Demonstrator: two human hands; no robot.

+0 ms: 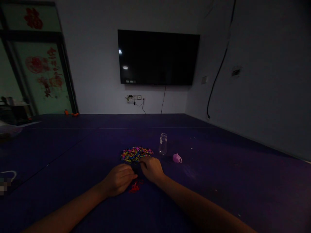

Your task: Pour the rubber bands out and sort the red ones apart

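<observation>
A heap of small multicoloured rubber bands [134,154] lies on the dark blue surface. My right hand [152,169] is at the near right edge of this heap, its fingers bent down and pressed together. Whatever they grip is hidden. Closer to me, my left hand [119,180] is closed with curled fingers, beside a small separate pile of red rubber bands [135,186]. I cannot make out what it holds. Behind my right hand stands an upright clear bottle [163,144] without a lid. To its right sits a pink lid with a ring loop [177,158].
The wide blue surface [218,181] reaches back to the wall. A black television [159,58] hangs there above sockets and cables. Small orange items [75,114] lie far left near a glass door. A white curved object [9,173] is at the left edge.
</observation>
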